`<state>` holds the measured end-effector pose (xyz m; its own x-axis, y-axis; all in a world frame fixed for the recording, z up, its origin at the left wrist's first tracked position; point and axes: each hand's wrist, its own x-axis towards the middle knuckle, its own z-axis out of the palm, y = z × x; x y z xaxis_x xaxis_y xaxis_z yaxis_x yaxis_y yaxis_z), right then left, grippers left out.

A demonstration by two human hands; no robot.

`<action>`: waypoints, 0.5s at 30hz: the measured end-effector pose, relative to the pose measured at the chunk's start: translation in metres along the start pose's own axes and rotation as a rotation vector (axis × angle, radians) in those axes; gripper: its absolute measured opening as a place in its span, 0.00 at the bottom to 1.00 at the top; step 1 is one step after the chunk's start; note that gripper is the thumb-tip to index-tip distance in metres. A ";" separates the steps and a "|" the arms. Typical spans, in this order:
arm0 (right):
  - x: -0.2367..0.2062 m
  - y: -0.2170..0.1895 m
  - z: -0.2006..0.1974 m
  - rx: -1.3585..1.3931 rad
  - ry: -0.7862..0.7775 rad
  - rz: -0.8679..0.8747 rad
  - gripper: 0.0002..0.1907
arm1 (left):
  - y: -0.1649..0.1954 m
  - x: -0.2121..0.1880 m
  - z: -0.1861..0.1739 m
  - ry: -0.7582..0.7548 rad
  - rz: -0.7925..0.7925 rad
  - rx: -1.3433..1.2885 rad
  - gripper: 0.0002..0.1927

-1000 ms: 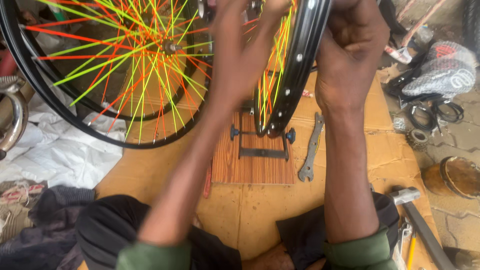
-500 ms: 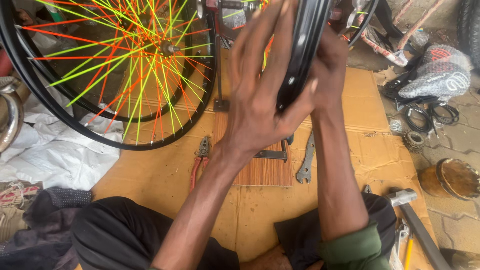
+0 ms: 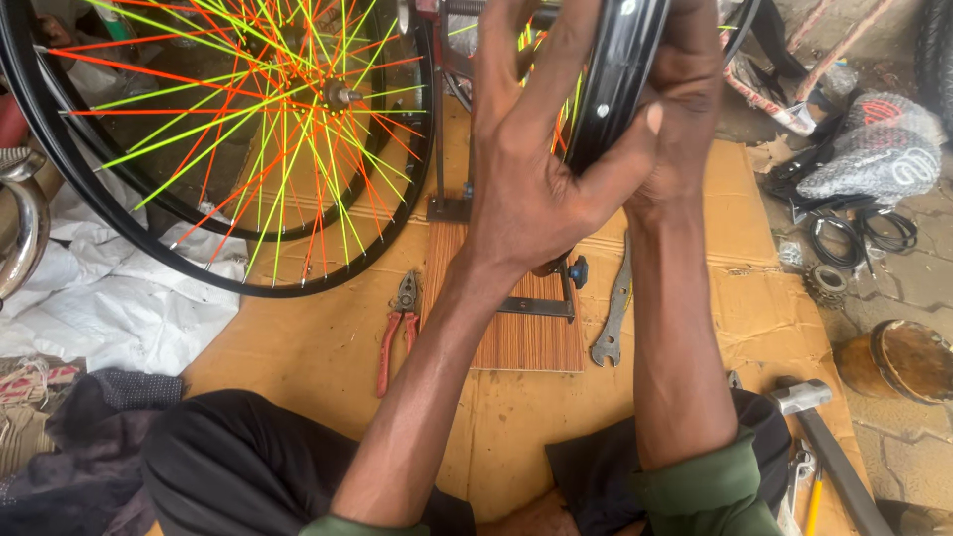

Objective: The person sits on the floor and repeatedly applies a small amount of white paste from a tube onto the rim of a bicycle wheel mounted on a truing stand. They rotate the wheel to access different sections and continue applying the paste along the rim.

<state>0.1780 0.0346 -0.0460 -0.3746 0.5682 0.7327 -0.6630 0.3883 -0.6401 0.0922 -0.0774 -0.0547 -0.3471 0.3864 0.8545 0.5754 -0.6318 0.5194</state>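
Both hands are clamping a black rim (image 3: 620, 84) that is standing on edge in a truing stand (image 3: 452, 203) near the far edge of the cardboard (image 3: 328, 347). The left hand (image 3: 531, 179) is wrapping it from the near side, thumb pressing across the rim's outer face, while the right hand (image 3: 685, 119) is closing on it from the other side; holding it between two palms like this is probably steadying it against the stand. A ribbed wooden board (image 3: 516, 337) is sitting under the stand as its base. A second wheel (image 3: 238, 129) with orange and green spokes is leaning at the cardboard's far left corner, crowding the stand. Red-handled pliers (image 3: 395, 333) are lying just left of the board and a flat spanner (image 3: 613, 313) just right of it, both within reach. A hammer (image 3: 829, 447) is resting at the right edge, near a round tin (image 3: 908, 357) on the ground.
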 end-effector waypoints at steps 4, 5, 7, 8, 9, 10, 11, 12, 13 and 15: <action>0.003 -0.005 0.006 -0.232 0.082 -0.170 0.13 | -0.019 -0.002 0.008 0.017 -0.082 -0.286 0.29; 0.002 -0.007 0.007 -0.304 0.088 -0.199 0.12 | -0.028 -0.001 0.012 0.029 -0.160 -0.509 0.24; 0.002 -0.011 0.009 -0.431 0.089 -0.271 0.10 | -0.051 0.003 0.018 -0.004 -0.263 -0.727 0.21; 0.001 -0.015 0.009 -0.484 0.083 -0.308 0.09 | -0.064 0.007 0.021 -0.048 -0.292 -0.719 0.20; -0.001 -0.017 0.010 -0.502 0.071 -0.314 0.08 | -0.075 0.010 0.024 -0.076 -0.335 -0.708 0.20; -0.002 -0.020 0.011 -0.520 0.058 -0.320 0.08 | -0.085 0.014 0.027 -0.104 -0.379 -0.697 0.21; -0.004 -0.024 0.012 -0.505 0.041 -0.292 0.08 | -0.092 0.016 0.030 -0.116 -0.440 -0.684 0.24; -0.005 -0.027 0.013 -0.511 0.023 -0.278 0.07 | -0.099 0.021 0.033 -0.127 -0.330 -0.522 0.24; -0.007 -0.031 0.013 -0.517 0.006 -0.263 0.07 | -0.103 0.026 0.035 -0.120 -0.224 -0.357 0.24; -0.008 -0.036 0.015 -0.569 -0.034 -0.256 0.08 | -0.107 0.037 0.031 -0.098 0.313 0.279 0.25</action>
<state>0.1948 0.0050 -0.0255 -0.2767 0.3862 0.8799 -0.2885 0.8400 -0.4595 0.0405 0.0255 -0.0787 -0.0597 0.2754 0.9595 0.8244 -0.5284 0.2029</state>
